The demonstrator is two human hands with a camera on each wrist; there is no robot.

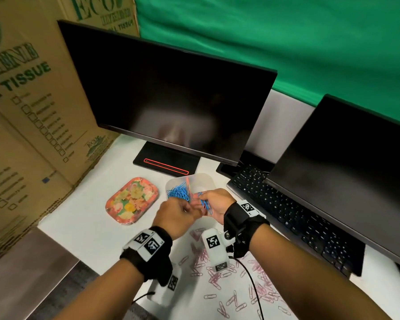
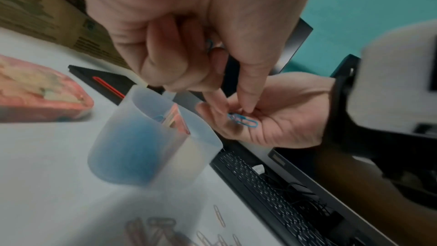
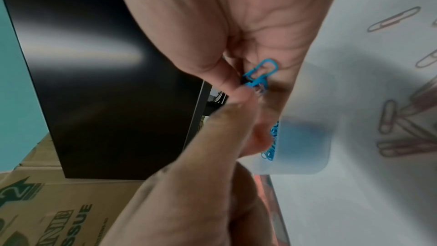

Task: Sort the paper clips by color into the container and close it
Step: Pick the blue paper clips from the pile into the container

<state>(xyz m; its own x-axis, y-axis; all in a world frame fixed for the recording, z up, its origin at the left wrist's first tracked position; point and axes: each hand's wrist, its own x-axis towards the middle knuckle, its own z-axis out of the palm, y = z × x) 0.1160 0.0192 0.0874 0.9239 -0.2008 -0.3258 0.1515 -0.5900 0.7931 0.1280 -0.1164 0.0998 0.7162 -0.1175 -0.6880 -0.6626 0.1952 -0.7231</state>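
Note:
A translucent container [image 1: 206,179] stands open on the white desk, split by an orange divider. Its left compartment holds a heap of blue paper clips [image 1: 178,192]; the container [image 2: 146,147] shows blue through its wall. My right hand [image 1: 215,202] hovers just in front of it, palm up, cupping a few blue clips [image 1: 206,204], with its thumb against the clips [image 3: 260,72]. My left hand [image 1: 198,207] reaches into that palm, and its thumb and forefinger pinch at a blue clip [image 2: 243,121]. Pink clips [image 1: 215,276] lie scattered on the desk below my wrists.
The floral lid [image 1: 132,199] lies left of the container. A monitor [image 1: 171,100] stands behind on its base, a keyboard [image 1: 286,215] and a second screen [image 1: 344,169] to the right. Cardboard boxes [image 1: 32,112] wall off the left side.

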